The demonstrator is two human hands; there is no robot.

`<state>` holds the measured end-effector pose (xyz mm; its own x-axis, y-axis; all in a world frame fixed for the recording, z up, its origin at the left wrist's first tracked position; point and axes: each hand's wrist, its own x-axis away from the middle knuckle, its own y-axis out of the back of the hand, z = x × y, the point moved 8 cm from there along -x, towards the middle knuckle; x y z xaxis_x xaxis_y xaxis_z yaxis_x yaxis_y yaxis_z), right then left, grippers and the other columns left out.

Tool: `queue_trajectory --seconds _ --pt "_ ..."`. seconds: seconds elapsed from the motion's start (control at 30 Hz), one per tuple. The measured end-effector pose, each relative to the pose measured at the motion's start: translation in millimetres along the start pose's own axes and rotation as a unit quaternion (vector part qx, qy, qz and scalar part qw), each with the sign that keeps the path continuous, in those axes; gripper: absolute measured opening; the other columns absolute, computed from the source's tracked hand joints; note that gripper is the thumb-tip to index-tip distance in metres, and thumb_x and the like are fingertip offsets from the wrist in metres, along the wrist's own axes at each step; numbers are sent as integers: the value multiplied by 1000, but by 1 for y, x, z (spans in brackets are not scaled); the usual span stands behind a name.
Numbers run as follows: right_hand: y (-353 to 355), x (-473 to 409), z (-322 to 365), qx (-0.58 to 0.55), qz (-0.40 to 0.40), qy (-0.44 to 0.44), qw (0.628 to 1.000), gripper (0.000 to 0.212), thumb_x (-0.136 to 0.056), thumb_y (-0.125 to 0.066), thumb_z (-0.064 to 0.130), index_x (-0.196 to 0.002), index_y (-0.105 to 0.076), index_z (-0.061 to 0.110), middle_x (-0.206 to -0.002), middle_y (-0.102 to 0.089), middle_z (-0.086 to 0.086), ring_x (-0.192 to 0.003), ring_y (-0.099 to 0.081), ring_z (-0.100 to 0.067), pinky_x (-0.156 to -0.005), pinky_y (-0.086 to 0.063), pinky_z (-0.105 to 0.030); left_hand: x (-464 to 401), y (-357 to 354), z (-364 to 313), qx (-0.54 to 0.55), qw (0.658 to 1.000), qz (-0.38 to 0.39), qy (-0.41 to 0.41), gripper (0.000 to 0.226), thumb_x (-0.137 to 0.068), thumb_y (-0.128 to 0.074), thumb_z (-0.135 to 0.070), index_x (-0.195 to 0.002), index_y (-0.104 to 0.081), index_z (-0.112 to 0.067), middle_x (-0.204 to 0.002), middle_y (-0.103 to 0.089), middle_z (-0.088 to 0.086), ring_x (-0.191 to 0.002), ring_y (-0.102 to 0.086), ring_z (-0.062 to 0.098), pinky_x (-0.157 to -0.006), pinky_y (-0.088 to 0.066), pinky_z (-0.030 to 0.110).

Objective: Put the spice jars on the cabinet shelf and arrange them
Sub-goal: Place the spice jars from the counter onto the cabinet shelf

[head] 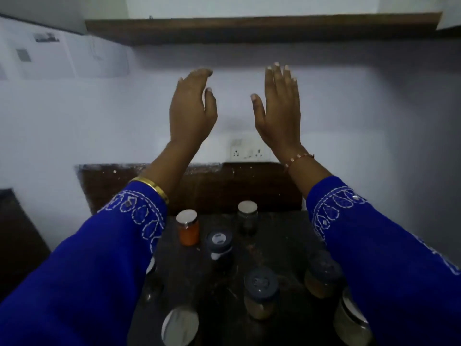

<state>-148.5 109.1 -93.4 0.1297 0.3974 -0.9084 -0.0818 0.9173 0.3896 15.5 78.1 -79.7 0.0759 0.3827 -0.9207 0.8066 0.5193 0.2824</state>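
Spice jars all upright on a dark stone counter top (282, 245), long axes vertical, lids facing up: an orange-filled glass jar with a flat silver lid (188, 228); behind and right of it a dark-filled glass jar with a silver lid (247, 217); between and nearer, a jar with a dark grey plastic flip lid (219, 244). Closer in, a tan-filled jar with a grey lid (261, 292), a second grey-lidded tan jar (321, 274) partly under the right sleeve, a silver-lidded jar at the bottom edge (180, 325), another at bottom right (350, 320). None on the long dark wooden shelf (249, 29) high on the wall.

Left hand (192, 108) raised, fingers loosely bent forward, holding nothing; gold bangle (152, 187) at the wrist. Right hand (279, 108) raised, fingers straight and together, thumb out, holding nothing; thin thread band (298, 159) at the wrist. Both well above the jars, just below the shelf edge, apart from each other. Blue embroidered sleeves (87, 258) on both arms.

Open air between counter and shelf. Pale wall behind, white switch and socket plate (248, 151) low on it, brown wooden panel (224, 188) at the counter's back.
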Motion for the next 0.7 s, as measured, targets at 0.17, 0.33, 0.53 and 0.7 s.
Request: queue_trajectory --seconds 0.17,0.33,0.53,0.7 --pt "-15 53 -2 -29 48 -13 998 58 -96 -34 35 -144 -27 2 -152 -26 -16 -144 -19 -32 -118 -9 -38 58 -4 8 -28 998 54 17 38 -92 -42 -14 -126 -55 -7 -134 -56 12 -129 -48 24 -114 -21 28" --pt "-27 107 4 -66 108 -31 991 59 -96 -31 36 -145 -24 3 -154 -23 -15 -145 -15 -31 -119 -8 -38 113 11 21 -34 994 84 61 37 -90 -42 -10 -124 -56 -4 -131 -57 15 -128 -49 26 -115 -21 32" --pt "-45 164 34 -113 163 -39 979 59 -96 -32 37 -145 -26 3 -153 -26 -15 -145 -17 -30 -119 -12 -40 168 40 50 -56 984 116 121 40 -88 -42 -9 -125 -55 -1 -130 -58 17 -127 -49 29 -113 -23 32" --pt "-70 199 78 -132 204 -23 970 66 -92 -23 43 -143 -30 1 -151 -31 -17 -143 -22 -31 -117 -12 -41 199 65 87 -57 973 105 196 38 -92 -42 -10 -128 -52 -2 -134 -54 17 -131 -44 28 -116 -22 36"
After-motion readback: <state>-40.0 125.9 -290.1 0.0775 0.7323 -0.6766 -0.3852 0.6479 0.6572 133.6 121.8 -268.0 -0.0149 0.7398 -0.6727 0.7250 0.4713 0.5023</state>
